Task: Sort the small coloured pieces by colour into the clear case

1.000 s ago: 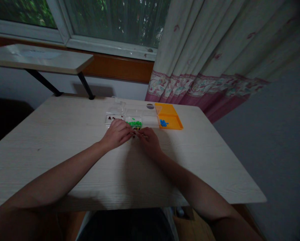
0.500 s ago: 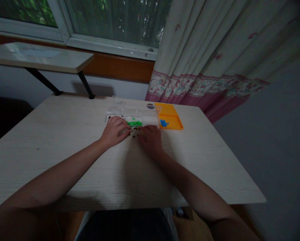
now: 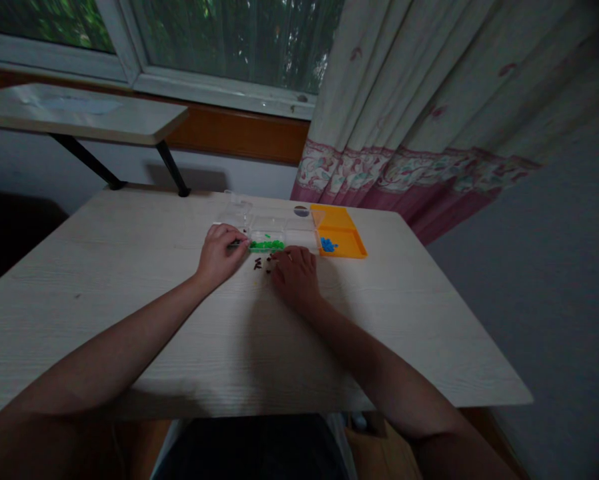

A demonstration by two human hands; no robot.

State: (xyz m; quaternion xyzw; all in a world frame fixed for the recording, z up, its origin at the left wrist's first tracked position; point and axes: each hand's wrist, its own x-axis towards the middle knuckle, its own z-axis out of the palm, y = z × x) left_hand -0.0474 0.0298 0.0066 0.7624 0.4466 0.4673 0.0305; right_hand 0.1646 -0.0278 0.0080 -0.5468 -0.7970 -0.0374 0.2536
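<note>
A clear compartment box (image 3: 299,235) lies at the far middle of the pale wooden table (image 3: 129,293). One compartment holds green beads (image 3: 266,245). My left hand (image 3: 219,255) is over the box's left compartment with fingers curled in a pinch; what they hold is too small to make out. A few dark beads (image 3: 258,265) lie loose on the table just in front of the box. My right hand (image 3: 293,277) rests on the table beside them, fingers bent and fingertips close to the beads.
An orange tray (image 3: 347,248) with blue beads (image 3: 327,245) stands to the right of the clear box. A small side table (image 3: 79,120) stands behind under the window. A curtain (image 3: 429,120) hangs at the back right.
My left hand has moved back and to the left, from the loose dark beads to the box's left compartment. The dark beads on the table now show. My right hand has shifted only slightly.
</note>
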